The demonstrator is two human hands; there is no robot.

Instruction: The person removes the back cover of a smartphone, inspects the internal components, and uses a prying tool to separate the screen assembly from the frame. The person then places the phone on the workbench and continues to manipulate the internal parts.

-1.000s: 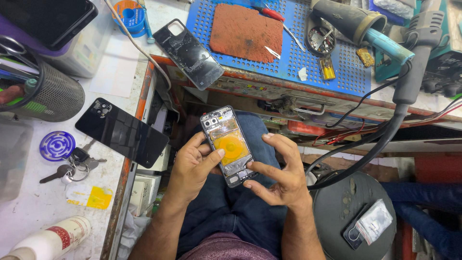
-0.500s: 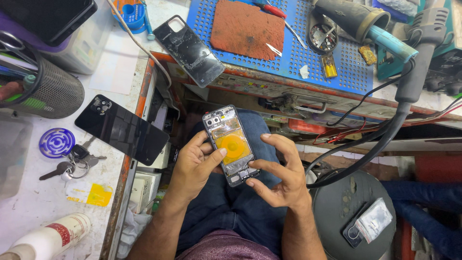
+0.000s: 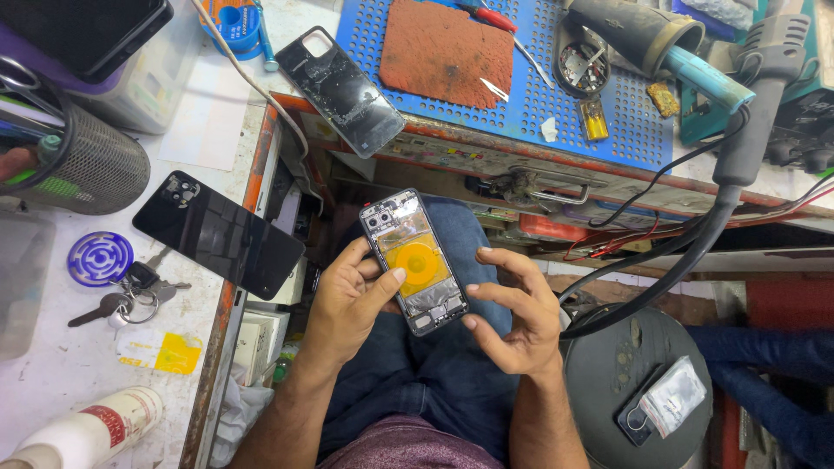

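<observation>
The opened phone (image 3: 415, 260), held above the lap just below the blue perforated mat (image 3: 556, 95), is pinched by the left hand (image 3: 347, 304) thumb and fingers while the right hand (image 3: 512, 317) fingers spread at its edge; a loose grip could drop it.

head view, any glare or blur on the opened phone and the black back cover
Head view: the opened phone between left hand and right hand is sharp and evenly lit; the black back cover shows soft sheen, no harsh glare; frame edges bend slightly.
</observation>
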